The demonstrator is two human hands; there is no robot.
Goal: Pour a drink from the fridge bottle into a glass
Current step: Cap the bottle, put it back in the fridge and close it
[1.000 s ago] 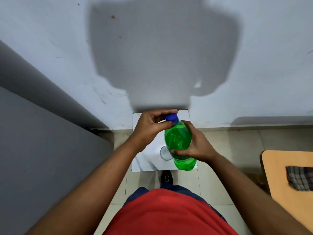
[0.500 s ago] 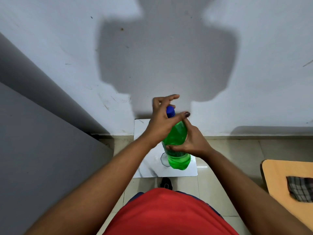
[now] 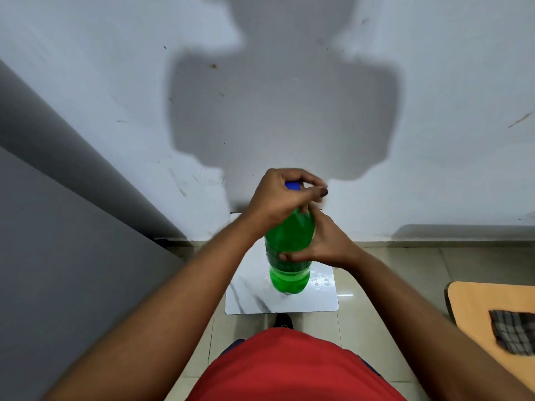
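A green plastic bottle [image 3: 289, 256] of drink is held upright above a small white marble-patterned table [image 3: 252, 299]. My right hand [image 3: 327, 244] wraps around the bottle's body from the right. My left hand [image 3: 280, 198] is closed over the blue cap [image 3: 292, 185] at the top, fingers pinching it. The glass is hidden behind the bottle's base; only a faint glint shows under it.
A grey fridge side [image 3: 58, 256] fills the left. A white wall [image 3: 289, 96] stands straight ahead. A wooden table [image 3: 492, 314] with a checked cloth [image 3: 514, 331] is at the right edge. Tiled floor [image 3: 390, 270] surrounds the small table.
The bottle has come up and closer to upright. My left hand has shifted round the cap, now closed more fully over it. The glass, visible earlier left of the bottle, is now covered.
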